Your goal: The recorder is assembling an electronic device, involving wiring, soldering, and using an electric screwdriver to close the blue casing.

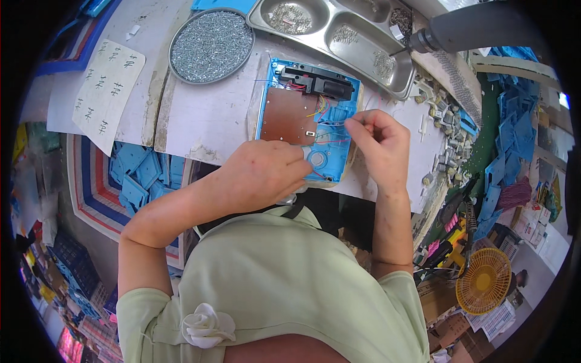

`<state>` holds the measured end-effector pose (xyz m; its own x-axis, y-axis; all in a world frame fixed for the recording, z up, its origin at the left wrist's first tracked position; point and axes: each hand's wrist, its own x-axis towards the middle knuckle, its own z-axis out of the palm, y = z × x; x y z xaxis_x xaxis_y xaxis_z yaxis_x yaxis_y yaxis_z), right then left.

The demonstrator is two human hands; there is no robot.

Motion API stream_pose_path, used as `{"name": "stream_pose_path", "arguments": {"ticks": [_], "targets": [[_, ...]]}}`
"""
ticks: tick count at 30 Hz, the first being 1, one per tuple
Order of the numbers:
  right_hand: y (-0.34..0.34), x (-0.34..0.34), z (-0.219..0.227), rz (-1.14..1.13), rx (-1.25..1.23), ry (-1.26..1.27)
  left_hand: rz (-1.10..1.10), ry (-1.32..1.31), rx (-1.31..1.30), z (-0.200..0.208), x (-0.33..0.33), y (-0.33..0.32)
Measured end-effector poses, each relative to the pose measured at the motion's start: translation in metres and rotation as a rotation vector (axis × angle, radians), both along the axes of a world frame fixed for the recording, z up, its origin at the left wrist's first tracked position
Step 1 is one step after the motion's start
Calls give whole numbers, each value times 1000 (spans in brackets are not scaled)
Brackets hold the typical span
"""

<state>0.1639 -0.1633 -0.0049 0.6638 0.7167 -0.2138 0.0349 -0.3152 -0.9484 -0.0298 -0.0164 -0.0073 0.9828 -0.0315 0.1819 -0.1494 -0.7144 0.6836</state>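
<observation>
Pale green shirt (290, 284) nearest | left hand (266, 172) closed on open blue plastic housing (305, 118), tabletop (212, 121) centre | right hand (378, 139) pinched thin wires (330, 124) | light, rigid shell; wiring fragile, best held by edges

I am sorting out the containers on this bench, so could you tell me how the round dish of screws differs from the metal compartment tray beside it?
The round dish is circular with one open well; the compartment tray is roughly rectangular and split into several wells. The round dish is filled almost edge to edge with small screws, while the compartment tray holds only small heaps, with bare metal showing. The round dish lies to the person's left, the compartment tray to the right. Both are silver metal and hold small silvery hardware.
</observation>
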Motion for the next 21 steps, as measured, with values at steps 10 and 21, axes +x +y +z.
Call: {"name": "stream_pose_path", "arguments": {"ticks": [10, 21], "targets": [[-28, -8, 48, 608, 137, -542, -121, -201, 129, -4, -1, -18], [7, -67, 6, 578, 111, -985, 351, -155, 195, -15, -57, 11]]}}
